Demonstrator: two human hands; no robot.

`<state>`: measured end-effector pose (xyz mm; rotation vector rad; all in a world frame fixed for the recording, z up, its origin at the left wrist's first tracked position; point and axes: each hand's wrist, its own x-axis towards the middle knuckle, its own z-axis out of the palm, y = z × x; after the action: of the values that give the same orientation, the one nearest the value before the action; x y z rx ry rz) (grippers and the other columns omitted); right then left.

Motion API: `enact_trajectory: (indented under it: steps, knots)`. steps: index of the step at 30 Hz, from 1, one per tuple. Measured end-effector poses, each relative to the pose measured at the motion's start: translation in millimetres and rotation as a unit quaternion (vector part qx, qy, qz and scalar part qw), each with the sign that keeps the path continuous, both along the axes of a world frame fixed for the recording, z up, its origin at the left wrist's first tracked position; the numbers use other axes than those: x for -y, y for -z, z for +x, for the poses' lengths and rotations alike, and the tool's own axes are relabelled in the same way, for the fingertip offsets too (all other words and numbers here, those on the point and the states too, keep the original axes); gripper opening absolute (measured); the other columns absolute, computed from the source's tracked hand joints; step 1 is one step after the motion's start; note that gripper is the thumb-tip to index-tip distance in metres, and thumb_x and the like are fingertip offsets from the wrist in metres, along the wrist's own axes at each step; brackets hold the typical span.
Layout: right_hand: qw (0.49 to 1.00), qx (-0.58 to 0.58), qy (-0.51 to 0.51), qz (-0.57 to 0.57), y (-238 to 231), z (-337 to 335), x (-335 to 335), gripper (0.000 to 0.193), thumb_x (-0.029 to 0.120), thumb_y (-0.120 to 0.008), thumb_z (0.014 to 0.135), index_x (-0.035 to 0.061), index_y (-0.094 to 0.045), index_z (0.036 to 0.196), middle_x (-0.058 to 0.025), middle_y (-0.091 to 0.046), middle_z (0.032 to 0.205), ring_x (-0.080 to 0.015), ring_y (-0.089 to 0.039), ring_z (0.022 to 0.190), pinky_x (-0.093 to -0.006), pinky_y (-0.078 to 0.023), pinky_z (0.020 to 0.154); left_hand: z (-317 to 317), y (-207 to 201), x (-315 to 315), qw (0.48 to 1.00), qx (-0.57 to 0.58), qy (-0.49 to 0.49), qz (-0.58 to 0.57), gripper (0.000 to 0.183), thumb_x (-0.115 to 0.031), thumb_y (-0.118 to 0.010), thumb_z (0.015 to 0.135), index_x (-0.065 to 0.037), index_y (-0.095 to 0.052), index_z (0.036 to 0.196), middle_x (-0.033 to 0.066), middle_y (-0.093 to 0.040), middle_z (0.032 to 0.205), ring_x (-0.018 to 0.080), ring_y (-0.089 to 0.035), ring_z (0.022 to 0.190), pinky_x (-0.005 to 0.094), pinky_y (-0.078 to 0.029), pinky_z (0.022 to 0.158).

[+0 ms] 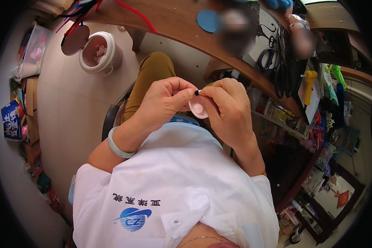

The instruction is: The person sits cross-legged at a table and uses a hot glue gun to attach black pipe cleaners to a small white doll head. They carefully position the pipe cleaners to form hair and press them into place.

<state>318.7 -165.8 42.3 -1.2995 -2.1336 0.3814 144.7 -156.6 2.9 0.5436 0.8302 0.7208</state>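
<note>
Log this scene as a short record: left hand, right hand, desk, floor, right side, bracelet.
Left hand: fingertips at a black piece, grip partly hidden
Right hand: holding a pink disc, fingertips near the black piece
Desk: blue disc, red pipe cleaner
Floor: bucket, lid open
Right side: yellow glue gun
Bracelet: left wrist

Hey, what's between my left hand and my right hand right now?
In the head view, a pink disc sits between the left hand and the right hand, with a small black piece at its upper edge.
</note>
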Motion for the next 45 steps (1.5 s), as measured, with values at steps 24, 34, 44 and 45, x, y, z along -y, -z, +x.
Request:
enact_trajectory:
  steps: [24, 34, 44, 45]
  knots:
    - [0.908, -0.14, 0.111, -0.379, 12, 5, 1, 0.01, 0.005, -0.058, 0.078, -0.0047, -0.06, 0.08, -0.0168, -0.062, 0.074, -0.0266, -0.06, 0.066, -0.0334, -0.047, 0.059, 0, 8, 2, 0.982, -0.15, 0.117, 0.017, 0.018, -0.012, -0.067, 0.085, 0.004, -0.062, 0.089, 0.0081, -0.066, 0.079, 0.0103, -0.063, 0.069, 0.0226, -0.052, 0.063]
    - [0.858, -0.184, 0.139, -0.459, 24, 11, 2, 0.013, 0.005, -0.057, 0.075, -0.0056, -0.063, 0.08, -0.0148, -0.065, 0.071, -0.0194, -0.061, 0.062, -0.0295, -0.048, 0.058, 0, 19, 2, 0.981, -0.118, 0.138, -0.076, 0.017, -0.013, -0.065, 0.086, 0.004, -0.062, 0.089, 0.0105, -0.066, 0.08, 0.0149, -0.066, 0.069, 0.0265, -0.057, 0.065]
    - [0.87, -0.171, 0.145, -0.439, 30, 10, 2, 0.013, 0.005, -0.058, 0.077, -0.0067, -0.062, 0.08, -0.0158, -0.064, 0.071, -0.0211, -0.061, 0.062, -0.0308, -0.048, 0.058, 3, 25, 6, 0.977, -0.15, 0.152, 0.022, 0.018, -0.014, -0.065, 0.086, 0.004, -0.062, 0.089, 0.0087, -0.066, 0.08, 0.0114, -0.064, 0.069, 0.0223, -0.053, 0.063]
    - [0.87, -0.173, 0.143, -0.438, 31, 9, 2, 0.013, 0.005, -0.057, 0.077, -0.0067, -0.061, 0.08, -0.0159, -0.064, 0.071, -0.0214, -0.061, 0.062, -0.0311, -0.048, 0.058, 3, 26, 6, 0.97, -0.171, 0.165, 0.061, 0.019, -0.015, -0.066, 0.086, 0.004, -0.062, 0.088, 0.0076, -0.066, 0.08, 0.0099, -0.063, 0.069, 0.0216, -0.052, 0.063]
